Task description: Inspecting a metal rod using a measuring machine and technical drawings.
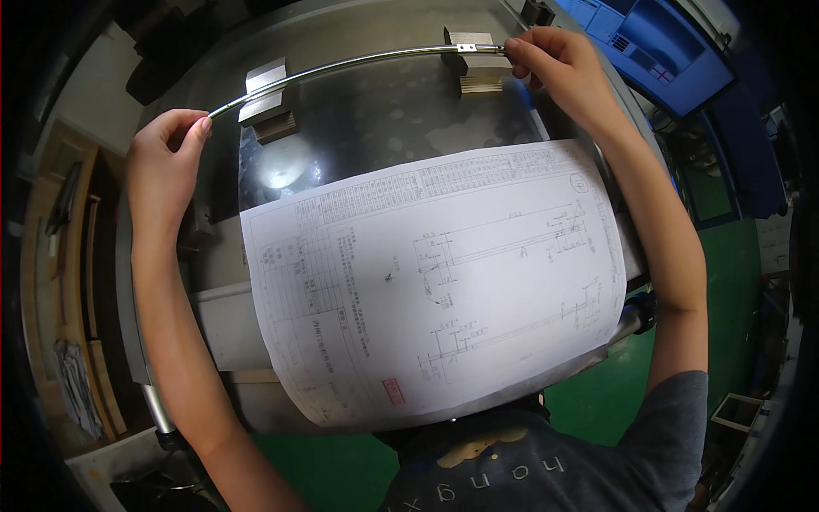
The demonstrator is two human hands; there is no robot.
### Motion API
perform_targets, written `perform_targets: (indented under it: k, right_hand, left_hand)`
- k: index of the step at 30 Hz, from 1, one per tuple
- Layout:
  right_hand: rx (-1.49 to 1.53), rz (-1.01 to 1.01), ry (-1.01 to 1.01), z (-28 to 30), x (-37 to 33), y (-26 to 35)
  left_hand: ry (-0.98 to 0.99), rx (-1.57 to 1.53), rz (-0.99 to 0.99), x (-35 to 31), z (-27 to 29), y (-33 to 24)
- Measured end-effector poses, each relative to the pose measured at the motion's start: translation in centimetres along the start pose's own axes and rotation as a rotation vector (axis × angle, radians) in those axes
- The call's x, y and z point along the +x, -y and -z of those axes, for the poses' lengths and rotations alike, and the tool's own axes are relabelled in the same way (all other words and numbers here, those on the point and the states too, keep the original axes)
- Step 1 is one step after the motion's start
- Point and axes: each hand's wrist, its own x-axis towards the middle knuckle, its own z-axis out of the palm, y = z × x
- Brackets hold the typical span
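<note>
A long thin metal rod (358,62) lies across two metal V-blocks, the left one (268,92) and the right one (474,61). Small holes show on a flat near its right end. My left hand (166,162) pinches the rod's left end between thumb and fingers. At the other end, my right hand (559,72) has its thumb and fingers closed on the rod's tip. Nearer to me, a large white technical drawing (478,299) lies over the front of the dark, shiny plate (367,128) and hangs past its edge.
A lit blue monitor (674,51) stands at the far right. Wooden cabinet doors (90,282) are at the left. Below the table's front edge shows a green floor (597,410). A small dark block (537,12) sits beyond my right hand.
</note>
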Motion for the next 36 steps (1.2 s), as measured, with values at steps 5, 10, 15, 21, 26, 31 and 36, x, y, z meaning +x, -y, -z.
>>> perform_targets:
  k: [5, 10, 15, 21, 26, 31, 36]
  right_hand:
    - [0.033, 0.030, -0.011, 0.0, 0.3, -0.8]
    - [0.061, 0.015, 0.047, 0.3, -0.3, -0.6]
    - [0.086, -0.052, 0.045, 0.3, -0.1, -0.3]
    - [0.080, -0.052, 0.071, 0.2, -0.1, 0.5]
    - [0.092, -0.029, 0.063, 0.2, -0.1, 0.5]
    - [0.083, -0.029, 0.065, 0.2, -0.1, 0.5]
    - [0.090, -0.005, 0.073, 0.3, 0.0, 0.0]
  left_hand:
    - [-0.018, -0.023, -0.037, -0.2, 0.7, 0.1]
    - [-0.049, 0.002, -0.031, -0.7, 0.0, -0.4]
    - [-0.030, -0.032, 0.041, -0.7, 0.1, -0.6]
    - [-0.029, -0.032, 0.056, -0.7, 0.3, -0.6]
    - [-0.038, -0.015, 0.061, -0.7, 0.2, -0.7]
    - [-0.051, -0.013, 0.051, -0.7, 0.1, -0.7]
    - [-0.043, -0.017, 0.069, -0.8, 0.1, -0.6]
